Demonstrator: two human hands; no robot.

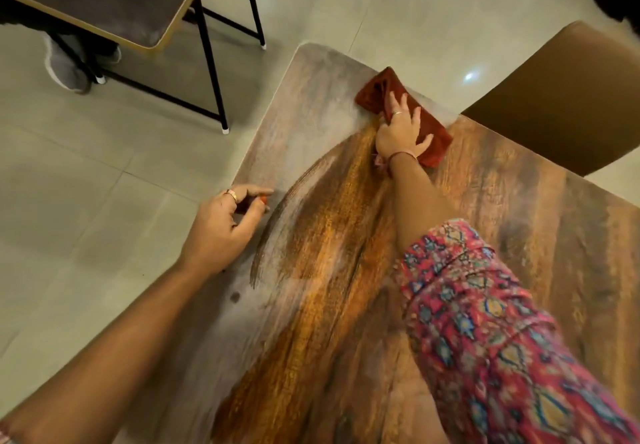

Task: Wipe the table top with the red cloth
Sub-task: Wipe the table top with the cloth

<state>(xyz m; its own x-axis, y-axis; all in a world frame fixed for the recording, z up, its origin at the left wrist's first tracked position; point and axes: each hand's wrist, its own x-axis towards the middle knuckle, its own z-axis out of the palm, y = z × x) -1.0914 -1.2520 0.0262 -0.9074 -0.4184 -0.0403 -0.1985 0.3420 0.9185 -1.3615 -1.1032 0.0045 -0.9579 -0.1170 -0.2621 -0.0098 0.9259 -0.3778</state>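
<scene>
Right hand [401, 130]: arm fully extended, patterned pink sleeve pushed above the forearm, fingers spread flat, palm down. Left hand [221, 229]: forearm bare, fingers loosely curled, ring on one finger, thumb forward.

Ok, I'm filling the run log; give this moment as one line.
right hand: presses red cloth, far table top | left hand: rests on left edge | dusty film remains left
</scene>
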